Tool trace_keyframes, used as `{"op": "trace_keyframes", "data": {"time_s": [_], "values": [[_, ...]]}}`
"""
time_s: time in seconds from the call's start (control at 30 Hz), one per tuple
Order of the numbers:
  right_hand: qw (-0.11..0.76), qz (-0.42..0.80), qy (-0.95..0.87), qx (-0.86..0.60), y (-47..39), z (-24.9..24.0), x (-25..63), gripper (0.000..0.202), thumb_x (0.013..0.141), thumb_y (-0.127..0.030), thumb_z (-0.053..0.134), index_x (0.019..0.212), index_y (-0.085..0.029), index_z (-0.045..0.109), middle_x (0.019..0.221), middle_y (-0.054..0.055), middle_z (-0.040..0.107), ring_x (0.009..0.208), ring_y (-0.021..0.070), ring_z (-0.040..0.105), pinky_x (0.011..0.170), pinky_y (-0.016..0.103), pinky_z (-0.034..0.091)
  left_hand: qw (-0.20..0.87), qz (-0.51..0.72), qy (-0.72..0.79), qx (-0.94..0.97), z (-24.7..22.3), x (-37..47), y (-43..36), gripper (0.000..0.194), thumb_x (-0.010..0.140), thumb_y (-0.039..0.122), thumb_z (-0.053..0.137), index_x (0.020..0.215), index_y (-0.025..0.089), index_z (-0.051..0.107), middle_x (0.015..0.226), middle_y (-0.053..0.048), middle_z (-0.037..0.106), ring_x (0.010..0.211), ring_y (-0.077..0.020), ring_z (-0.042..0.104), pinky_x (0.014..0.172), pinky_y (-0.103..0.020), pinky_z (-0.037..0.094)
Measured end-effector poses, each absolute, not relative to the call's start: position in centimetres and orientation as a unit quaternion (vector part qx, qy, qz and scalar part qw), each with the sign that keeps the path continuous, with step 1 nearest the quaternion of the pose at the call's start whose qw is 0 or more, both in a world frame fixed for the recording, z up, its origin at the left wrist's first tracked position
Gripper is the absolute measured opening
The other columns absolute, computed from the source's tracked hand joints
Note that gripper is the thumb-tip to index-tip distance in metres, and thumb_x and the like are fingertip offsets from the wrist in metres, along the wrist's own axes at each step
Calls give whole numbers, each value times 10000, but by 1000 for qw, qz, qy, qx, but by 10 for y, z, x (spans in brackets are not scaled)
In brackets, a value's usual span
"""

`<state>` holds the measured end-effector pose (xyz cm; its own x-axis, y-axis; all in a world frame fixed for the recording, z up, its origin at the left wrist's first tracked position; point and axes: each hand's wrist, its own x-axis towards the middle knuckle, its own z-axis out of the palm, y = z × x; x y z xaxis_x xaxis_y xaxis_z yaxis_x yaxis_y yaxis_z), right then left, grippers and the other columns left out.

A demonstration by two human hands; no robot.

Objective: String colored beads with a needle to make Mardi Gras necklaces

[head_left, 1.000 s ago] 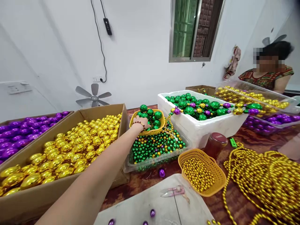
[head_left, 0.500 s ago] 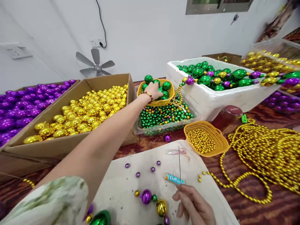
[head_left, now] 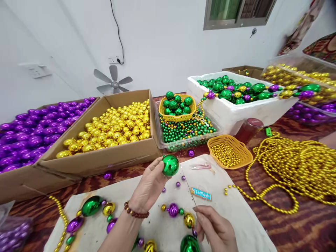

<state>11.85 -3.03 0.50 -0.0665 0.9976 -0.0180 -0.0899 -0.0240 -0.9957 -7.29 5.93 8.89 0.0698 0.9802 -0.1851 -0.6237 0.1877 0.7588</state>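
White cloth [head_left: 236, 224] on the desk [head_left: 301, 227]: left hand [head_left: 149, 185] fingers grasping a green ball [head_left: 170, 165], right hand [head_left: 216, 229] pinching a thin needle [head_left: 187, 185].

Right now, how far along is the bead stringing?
Done: a partial strand of green, gold and purple beads lies on the white cloth. In hand: left hand holds a round green bead; right hand pinches a thin needle. Left: that bead isn't threaded yet.
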Motion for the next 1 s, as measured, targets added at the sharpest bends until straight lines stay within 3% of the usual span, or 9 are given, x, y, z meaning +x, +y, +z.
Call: {"op": "trace_keyframes", "data": {"time_s": [0.17,0.43,0.63,0.83,1.0], "values": [[476,516,-524,-482,-46,4,111,293,923,-410,532,916,-180,712,521,-3,563,413,102,511,417,180,412,734,588,313,131,90,-82,49,260,909,354,581,1067,158,644,1115,-87,680,1052,-244,628,979,-518,475],[472,474,-569,-478,-52,6,105,276,935,-384,507,892,-185,694,476,-35,482,395,96,457,406,190,361,738,594,306,90,96,-82,48,268,891,365,604,1061,160,635,1094,-83,691,1069,-272,644,966,-481,506],[458,489,-559,-489,-54,7,103,304,943,-404,488,899,-180,687,497,-35,478,403,92,458,404,185,354,720,608,318,106,93,-82,46,259,901,338,593,1088,165,642,1153,-80,667,1048,-234,646,887,-403,559],[470,489,-548,-490,-52,-7,95,319,952,-417,461,900,-174,660,501,-32,505,383,92,459,406,191,353,688,629,310,187,98,-74,35,273,930,271,545,1192,239,617,1242,-63,601,1075,-210,597,921,-452,529],[499,475,-533,-491,-45,-11,82,303,951,-399,468,879,-168,650,503,-33,511,396,91,469,418,184,374,668,632,325,220,98,-64,19,320,925,218,542,1241,229,591,1218,-81,591,1040,-193,580,944,-444,503]]}}
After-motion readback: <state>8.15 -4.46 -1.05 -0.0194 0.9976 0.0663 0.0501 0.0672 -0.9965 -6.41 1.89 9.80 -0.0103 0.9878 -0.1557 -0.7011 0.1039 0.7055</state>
